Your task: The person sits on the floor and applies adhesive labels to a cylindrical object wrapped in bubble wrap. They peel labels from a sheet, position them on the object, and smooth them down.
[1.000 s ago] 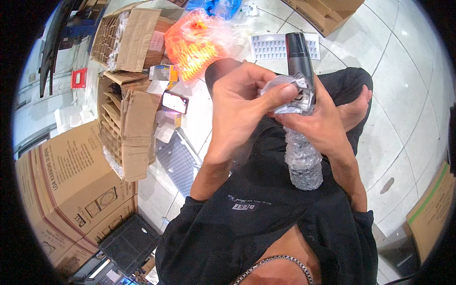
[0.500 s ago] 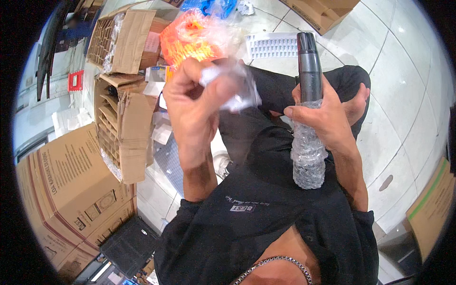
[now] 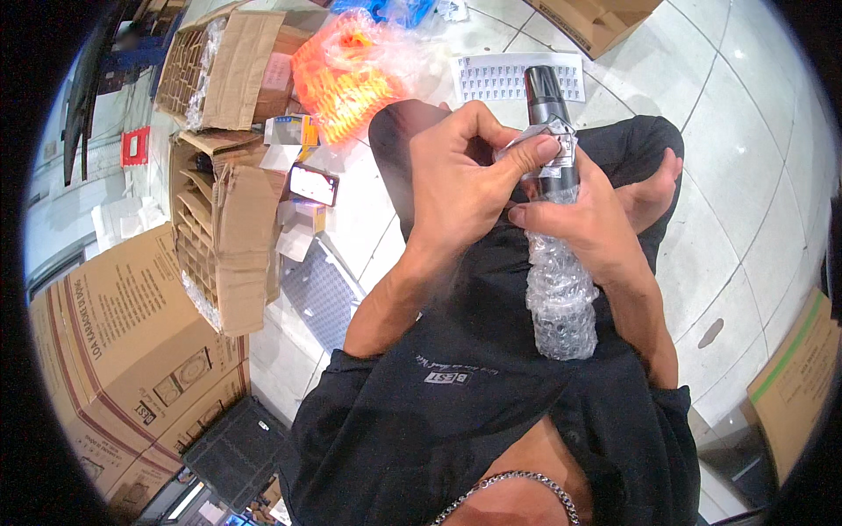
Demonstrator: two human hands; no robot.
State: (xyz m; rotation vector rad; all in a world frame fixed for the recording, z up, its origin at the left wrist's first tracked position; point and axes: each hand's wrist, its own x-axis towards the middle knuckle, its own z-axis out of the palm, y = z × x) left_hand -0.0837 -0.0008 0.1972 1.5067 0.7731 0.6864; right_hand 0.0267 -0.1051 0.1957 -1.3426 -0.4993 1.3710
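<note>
My right hand is wrapped around a black microphone, its slim dark end pointing away from me. Bubble wrap covers the near part, down over my lap. Thumb and fingers of my left hand pinch a small, whitish, printed piece, like a label or a bit of plastic. That piece lies against the microphone's black body, just beyond the wrap. The left thumb presses on it, and part of it is hidden under the fingers.
A sheet of small labels lies on the tiles ahead. Orange netting in clear plastic, a lit phone and divided cardboard boxes are at the left. Another carton stands at the far edge, a cardboard piece at the right.
My left hand has moved right with the whitish piece and brought it onto the microphone. The microphone has tilted slightly, its far end shifting left. The phone and orange netting are less hidden.
</note>
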